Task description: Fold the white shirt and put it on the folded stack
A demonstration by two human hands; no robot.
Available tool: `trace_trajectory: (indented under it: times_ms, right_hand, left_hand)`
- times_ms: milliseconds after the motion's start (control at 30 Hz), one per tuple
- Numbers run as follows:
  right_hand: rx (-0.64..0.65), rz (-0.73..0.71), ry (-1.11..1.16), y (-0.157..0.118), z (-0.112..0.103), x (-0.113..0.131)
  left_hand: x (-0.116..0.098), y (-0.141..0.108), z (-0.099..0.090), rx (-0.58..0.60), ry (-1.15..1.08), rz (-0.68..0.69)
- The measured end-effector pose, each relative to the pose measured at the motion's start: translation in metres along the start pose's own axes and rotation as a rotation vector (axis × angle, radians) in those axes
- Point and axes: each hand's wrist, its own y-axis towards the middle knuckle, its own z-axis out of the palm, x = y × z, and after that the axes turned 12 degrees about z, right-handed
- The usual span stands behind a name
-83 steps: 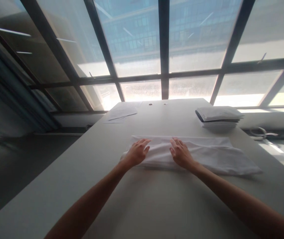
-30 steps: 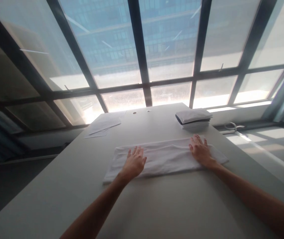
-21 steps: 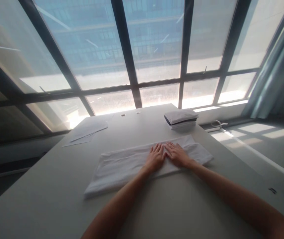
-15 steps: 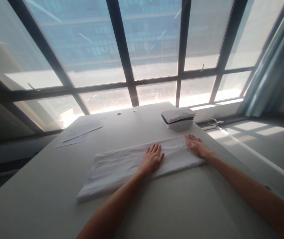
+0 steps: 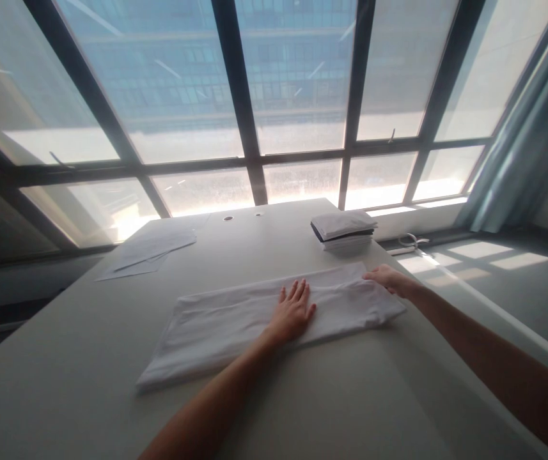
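A white cloth [image 5: 220,326], folded into a long strip, lies across the table; whether it is a garment I cannot tell. My left hand [image 5: 293,313] rests flat on its middle with the fingers spread. At the strip's right end, my right hand [image 5: 389,280] is closed on the edge of the cloth, thumb and fingers pinching it. The fabric there is creased and slightly raised near the right corner.
On the white table [image 5: 274,409], a stack of folded cloths [image 5: 343,227], white with a dark layer, stands at the back right. Paper sheets [image 5: 153,249] lie at the back left. Windows [image 5: 297,76] rise behind; a curtain [image 5: 518,147] hangs at right.
My right hand has gone from lying flat on the cloth to pinching its right end, which is now rumpled. My left hand stays flat in about the same place.
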Motion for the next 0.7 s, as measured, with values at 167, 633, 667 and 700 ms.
trace_trajectory:
  times_ms: [167, 633, 667, 700]
  right_hand:
    - [0.465, 0.113, 0.117, -0.021, -0.015, 0.019]
    - [0.355, -0.027, -0.096, -0.077, 0.028, 0.103]
    - [0.318, -0.031, -0.149, -0.078, 0.036, 0.107]
    - [0.286, -0.040, -0.196, -0.078, 0.045, 0.109]
  left_hand:
    - [-0.003, -0.003, -0.001, -0.001, -0.028, -0.012]
    - [-0.022, 0.074, 0.008, -0.036, -0.124, -0.054]
    - [-0.021, 0.076, 0.009, -0.053, -0.164, -0.043]
    - [-0.017, 0.077, 0.008, -0.091, -0.243, -0.046]
